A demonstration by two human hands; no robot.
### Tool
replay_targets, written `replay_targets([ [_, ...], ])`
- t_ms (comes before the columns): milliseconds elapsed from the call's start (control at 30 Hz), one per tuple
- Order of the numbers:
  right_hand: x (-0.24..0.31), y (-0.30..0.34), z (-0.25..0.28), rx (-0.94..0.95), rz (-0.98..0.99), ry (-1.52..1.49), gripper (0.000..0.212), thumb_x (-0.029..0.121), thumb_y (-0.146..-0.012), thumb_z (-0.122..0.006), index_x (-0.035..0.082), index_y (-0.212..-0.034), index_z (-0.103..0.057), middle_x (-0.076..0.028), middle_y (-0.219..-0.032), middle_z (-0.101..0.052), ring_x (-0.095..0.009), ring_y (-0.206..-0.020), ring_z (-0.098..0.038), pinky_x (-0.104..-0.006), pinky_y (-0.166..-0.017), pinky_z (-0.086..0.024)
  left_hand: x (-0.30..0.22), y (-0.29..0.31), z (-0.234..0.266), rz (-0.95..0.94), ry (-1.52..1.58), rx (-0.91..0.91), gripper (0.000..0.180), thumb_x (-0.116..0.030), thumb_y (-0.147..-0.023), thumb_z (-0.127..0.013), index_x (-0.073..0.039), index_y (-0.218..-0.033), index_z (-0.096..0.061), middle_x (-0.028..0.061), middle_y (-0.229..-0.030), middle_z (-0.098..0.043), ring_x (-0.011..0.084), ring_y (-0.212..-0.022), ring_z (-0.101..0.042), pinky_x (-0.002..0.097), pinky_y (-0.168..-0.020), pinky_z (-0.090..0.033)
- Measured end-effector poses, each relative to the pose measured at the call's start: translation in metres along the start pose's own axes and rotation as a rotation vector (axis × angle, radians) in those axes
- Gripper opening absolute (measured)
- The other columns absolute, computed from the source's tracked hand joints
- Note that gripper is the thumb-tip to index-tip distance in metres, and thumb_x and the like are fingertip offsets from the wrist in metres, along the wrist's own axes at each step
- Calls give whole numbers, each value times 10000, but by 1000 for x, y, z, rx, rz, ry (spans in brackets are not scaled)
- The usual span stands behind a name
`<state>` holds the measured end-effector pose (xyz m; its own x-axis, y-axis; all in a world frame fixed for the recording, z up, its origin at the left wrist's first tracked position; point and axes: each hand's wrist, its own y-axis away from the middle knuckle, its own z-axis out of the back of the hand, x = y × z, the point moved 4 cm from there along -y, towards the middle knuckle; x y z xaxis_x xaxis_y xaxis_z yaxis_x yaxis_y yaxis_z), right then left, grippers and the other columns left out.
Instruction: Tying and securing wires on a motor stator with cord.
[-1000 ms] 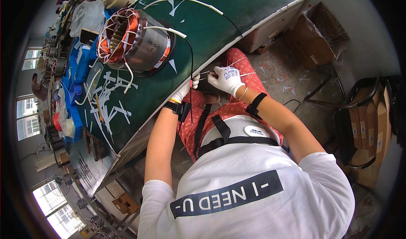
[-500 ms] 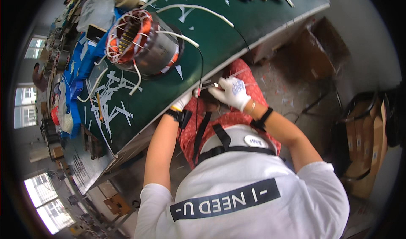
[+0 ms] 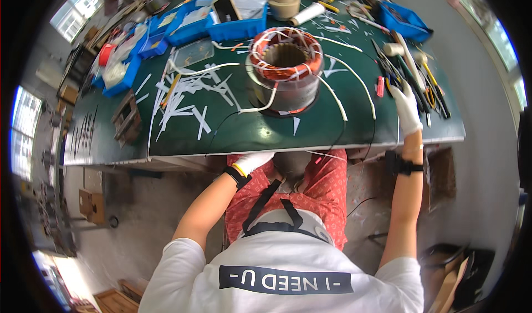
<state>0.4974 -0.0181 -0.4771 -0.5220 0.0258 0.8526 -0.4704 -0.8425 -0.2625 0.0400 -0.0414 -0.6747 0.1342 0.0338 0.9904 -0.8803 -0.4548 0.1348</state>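
- Right hand (image 3: 407, 109): gloved, your arm stretched out, fingertips at the near edge of the hand tools (image 3: 433, 82). How far it is closed, and whether it has hold of anything, can't be told.
- Left hand (image 3: 256, 161): gloved, low at the bench's near edge, over your thigh. Fingers mostly hidden — can't tell how open, or what they hold.
- The stator (image 3: 303, 91) stands on the green bench (image 3: 266, 136), ahead of your left hand and slightly right of it, well to the left of your right hand.
- Done, by my reading: copper winding (image 3: 256, 51) seated, white lacing round its top, white sleeves (image 3: 337, 100) on the leads.
- Left, as I judge it: the leads. They splay loose; black wire (image 3: 373, 130) trails from some sleeve ends, and no finished join shows. Past the near edge I can't follow them.
- Count: 1 stator, 2 gloved hands, about 6 white sleeves, at least 3 black wire ends.
- Count, farther out: 2 stacked tan rolls (image 3: 284, 7) beyond the stator; at least 4 blue bins (image 3: 238, 29), 1 of them beyond your right hand; 1 small pink-red piece (image 3: 380, 87) just left of that hand. Paper strips (image 3: 185, 94), ahead and left of your left hand — too many overlap to count. Hand tools likewise.
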Motion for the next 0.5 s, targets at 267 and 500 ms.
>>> replay_targets([
  [267, 122, 130, 27, 177, -145, -273, 419, 104, -936, -470, -54, -1321, -521, -51, -1052, -594, -30, -623, -387, -192, -538, -336, 160, 63, 45, -111, 2557, 520, 449, -310, -942, -543, -51, -1309, -552, 178, -1097, -667, 260, -965, -669, 366, -863, -516],
  [500, 148, 194, 28, 284, -277, -432, 362, 51, -906, -478, -91, -1230, -557, -40, -893, -579, -43, -644, -421, -192, -575, -352, 299, 122, -9, 1168, 2205, -153, 242, -182, -881, -656, -43, -1077, -687, 82, -888, -703, 185, -689, -661, 316, -654, -522],
])
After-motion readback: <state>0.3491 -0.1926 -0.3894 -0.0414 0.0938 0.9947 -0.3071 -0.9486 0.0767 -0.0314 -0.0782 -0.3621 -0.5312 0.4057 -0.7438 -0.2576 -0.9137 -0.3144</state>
